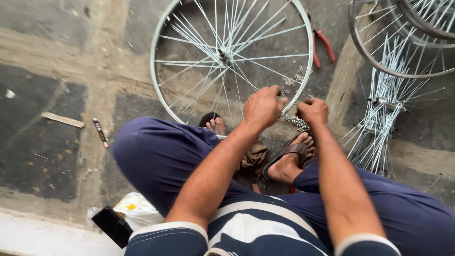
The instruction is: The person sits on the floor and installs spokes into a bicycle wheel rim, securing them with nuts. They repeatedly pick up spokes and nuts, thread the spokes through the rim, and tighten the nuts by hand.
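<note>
While both hands work the lower rim near frame centre, left hand (263, 106) curled shut over the rim and right hand (313, 111) clenched around a spoke end, steady fingers seated squarely on the fitting would seem best. Item: bicycle wheel (161, 57), silvery rim, thin crossing spokes, small hub, lying flat on the floor (42, 123) in the upper middle. Adjacent: red-handled pliers (325, 45), loose nipples (299, 122).

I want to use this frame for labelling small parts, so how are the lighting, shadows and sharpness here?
Head view: soft, even daylight with no hard shadows and no strong glare on the wheel rim. The left hand, right hand and spokes are fairly sharp. The small metal bits on the floor are too tiny to tell apart. Wide-angle bending shows at the edges.
</note>
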